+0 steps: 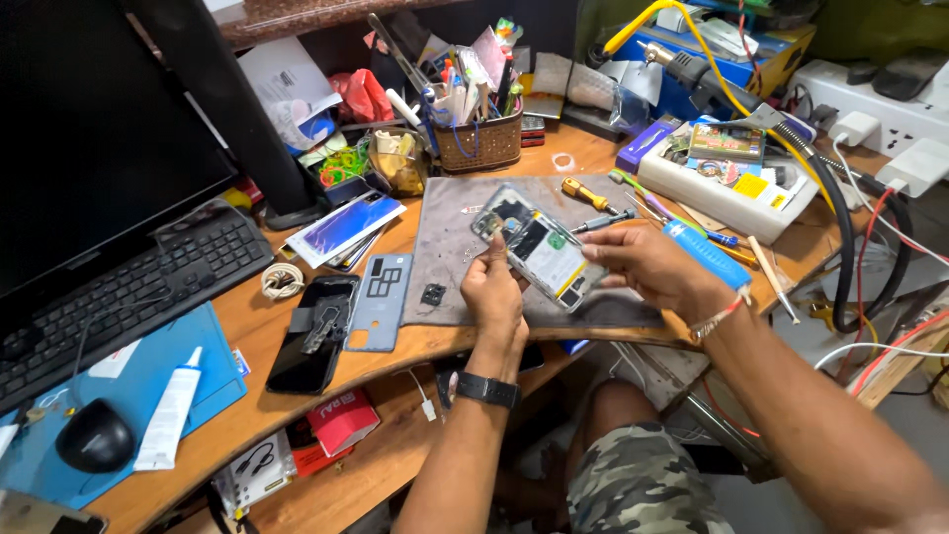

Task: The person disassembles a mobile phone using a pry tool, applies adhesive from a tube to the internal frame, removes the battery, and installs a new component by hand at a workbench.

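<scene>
An opened smartphone (539, 247) with its back off shows its battery and green board, held above a grey work mat (445, 227). My left hand (494, 287) pinches the phone's near left edge with thumb and fingers. My right hand (647, 267) grips the phone's right side. A black watch sits on my left wrist, a thin bracelet on my right. The phone's grey back cover (379, 300) lies left of the mat, beside a dark phone (314, 331).
A keyboard (129, 282), mouse (94, 435) and white glue tube (170, 420) lie at the left. A basket of tools (479, 138) stands behind the mat. Screwdrivers (593, 203), a blue cylinder (707, 254) and a white box (727, 193) crowd the right, with cables beyond.
</scene>
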